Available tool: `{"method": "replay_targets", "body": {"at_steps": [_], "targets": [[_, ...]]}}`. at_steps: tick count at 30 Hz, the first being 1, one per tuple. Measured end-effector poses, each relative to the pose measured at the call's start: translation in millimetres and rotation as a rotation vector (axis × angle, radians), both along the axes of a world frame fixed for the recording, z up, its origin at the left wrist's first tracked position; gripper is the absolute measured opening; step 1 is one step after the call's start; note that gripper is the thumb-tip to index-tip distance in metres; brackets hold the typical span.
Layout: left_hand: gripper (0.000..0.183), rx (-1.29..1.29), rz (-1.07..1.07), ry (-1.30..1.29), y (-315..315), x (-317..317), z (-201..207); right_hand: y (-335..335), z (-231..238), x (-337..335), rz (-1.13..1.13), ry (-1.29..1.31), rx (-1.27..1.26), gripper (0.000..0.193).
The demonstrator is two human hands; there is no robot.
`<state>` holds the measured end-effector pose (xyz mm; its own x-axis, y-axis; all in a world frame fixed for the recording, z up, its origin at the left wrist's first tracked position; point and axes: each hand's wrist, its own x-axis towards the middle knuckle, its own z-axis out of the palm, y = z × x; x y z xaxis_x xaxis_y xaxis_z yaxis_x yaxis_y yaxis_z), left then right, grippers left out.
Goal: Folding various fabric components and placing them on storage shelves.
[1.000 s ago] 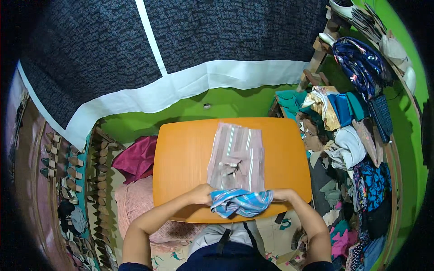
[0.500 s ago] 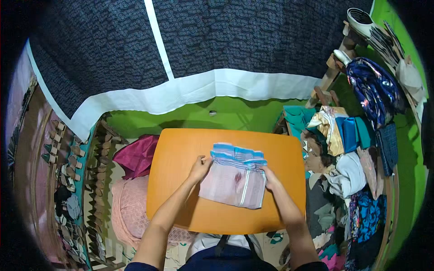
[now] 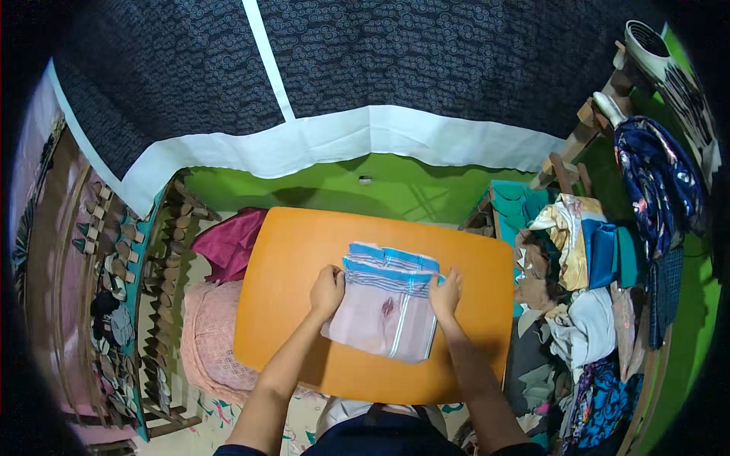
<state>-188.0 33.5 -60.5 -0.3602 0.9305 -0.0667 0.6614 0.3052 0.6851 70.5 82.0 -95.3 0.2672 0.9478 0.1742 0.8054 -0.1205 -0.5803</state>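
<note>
Lying folded mid-frame, a mauve cloth [image 3: 372,313] w/ blue-striped layers along its upper end looks partway done: body doubled & fairly flat, top layers not yet lined up; no. of folds left can't be told. White stripes run down its right half; dark red mark nr. ctr. Left hand [image 3: 328,292], fingers half-curled, sits at the upper left edge; right hand [image 3: 445,293], loosely bent, at upper right; pinch unclear on both. Beneath: orange table [image 3: 281,262]. Beyond: maroon fabric [image 3: 226,245], left; heaped textiles [image 3: 584,315], right.
</note>
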Motion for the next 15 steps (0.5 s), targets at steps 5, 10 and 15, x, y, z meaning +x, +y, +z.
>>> {"method": "replay_targets", "body": {"at_steps": [5, 10, 15], "targets": [[0.038, 0.013, 0.071, -0.034, -17, 16, 28, 9, 54, -35, 0.697, 0.056, 0.163, 0.024], [0.047, -0.141, 0.165, -0.132, -60, 18, -1, 7, 69, -100, 0.877, 0.025, 0.145, 0.024], [0.044, -0.233, 0.174, -0.212, -83, 33, 18, 4, 51, -126, 0.969, -0.051, 0.206, 0.027]]}}
